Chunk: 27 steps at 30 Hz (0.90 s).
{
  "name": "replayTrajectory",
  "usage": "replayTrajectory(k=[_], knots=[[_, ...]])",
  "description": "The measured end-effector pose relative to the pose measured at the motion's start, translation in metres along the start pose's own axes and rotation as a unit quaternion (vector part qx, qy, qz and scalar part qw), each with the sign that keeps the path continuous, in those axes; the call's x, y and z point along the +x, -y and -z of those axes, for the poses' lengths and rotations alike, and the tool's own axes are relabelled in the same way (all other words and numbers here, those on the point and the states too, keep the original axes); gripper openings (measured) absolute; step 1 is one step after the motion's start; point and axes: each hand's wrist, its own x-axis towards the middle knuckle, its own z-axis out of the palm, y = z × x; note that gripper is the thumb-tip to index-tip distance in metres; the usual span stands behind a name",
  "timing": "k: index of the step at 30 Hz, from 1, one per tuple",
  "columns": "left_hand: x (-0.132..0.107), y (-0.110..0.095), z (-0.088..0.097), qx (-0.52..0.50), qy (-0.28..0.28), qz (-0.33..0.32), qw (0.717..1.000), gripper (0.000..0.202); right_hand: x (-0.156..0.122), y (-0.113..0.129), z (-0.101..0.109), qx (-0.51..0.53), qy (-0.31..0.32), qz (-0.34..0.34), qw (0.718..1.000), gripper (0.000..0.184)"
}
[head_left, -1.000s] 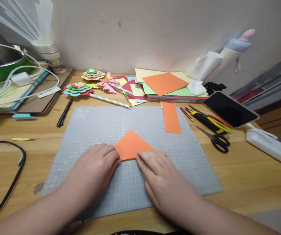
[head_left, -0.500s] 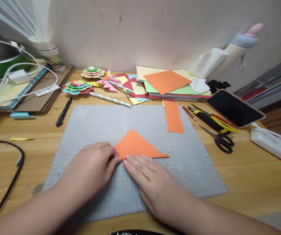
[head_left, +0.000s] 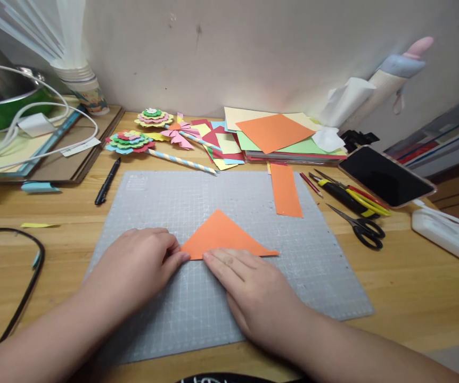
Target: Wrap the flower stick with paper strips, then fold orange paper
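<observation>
An orange sheet of paper point(head_left: 220, 234), folded into a triangle, lies on the grey cutting mat point(head_left: 165, 202) with its peak pointing away from me. A narrow strip sticks out at its right corner. My left hand point(head_left: 149, 255) pinches the left corner between thumb and fingers. Flat along the folded near edge lies my right hand point(head_left: 253, 287), its fingers stretched out together and pressing on the paper. Part of that edge is hidden beneath the right fingers.
An orange paper strip point(head_left: 286, 191) rests at the mat's upper right. Scissors point(head_left: 367, 231), a utility knife point(head_left: 343, 197) and a phone point(head_left: 387, 175) lie to the right. Paper flowers point(head_left: 130, 142) and a paper stack point(head_left: 293, 155) stand along the wall. A black pen point(head_left: 107, 182) lies left.
My left hand has slid left along the folded edge to the corner, uncovering more of the paper. The right hand stays nearly in place, pressing. The view has shifted slightly.
</observation>
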Motion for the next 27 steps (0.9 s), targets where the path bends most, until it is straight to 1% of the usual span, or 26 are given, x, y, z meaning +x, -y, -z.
replayTrajectory(k=[3, 7, 11, 16, 20, 24, 27], knots=[[0.003, 0.002, 0.001, -0.017, 0.017, 0.015, 1.000, 0.032, 0.000, -0.001, -0.005, 0.011, -0.019, 0.002, 1.000, 0.047], [0.005, 0.006, 0.001, -0.042, 0.028, 0.033, 0.998, 0.033, 0.000, 0.000, -0.007, 0.022, -0.031, -0.003, 0.999, 0.049], [0.005, 0.008, 0.001, -0.064, 0.038, 0.031, 0.997, 0.033, 0.002, 0.001, -0.005, 0.030, -0.012, -0.003, 0.999, 0.052], [0.007, 0.009, 0.001, -0.074, 0.035, 0.014, 0.997, 0.032, 0.004, -0.001, -0.002, 0.025, 0.009, 0.008, 1.000, 0.052], [0.008, 0.010, 0.000, -0.059, 0.039, 0.010, 0.997, 0.032, 0.004, -0.004, -0.002, 0.014, 0.019, 0.022, 0.999, 0.050], [0.009, 0.010, 0.002, -0.027, 0.048, 0.016, 0.998, 0.034, 0.005, -0.007, -0.001, -0.017, 0.023, 0.048, 0.998, 0.049], [0.009, 0.007, 0.004, 0.010, 0.042, 0.016, 0.999, 0.035, 0.008, -0.007, 0.002, -0.030, 0.029, 0.060, 0.997, 0.048]])
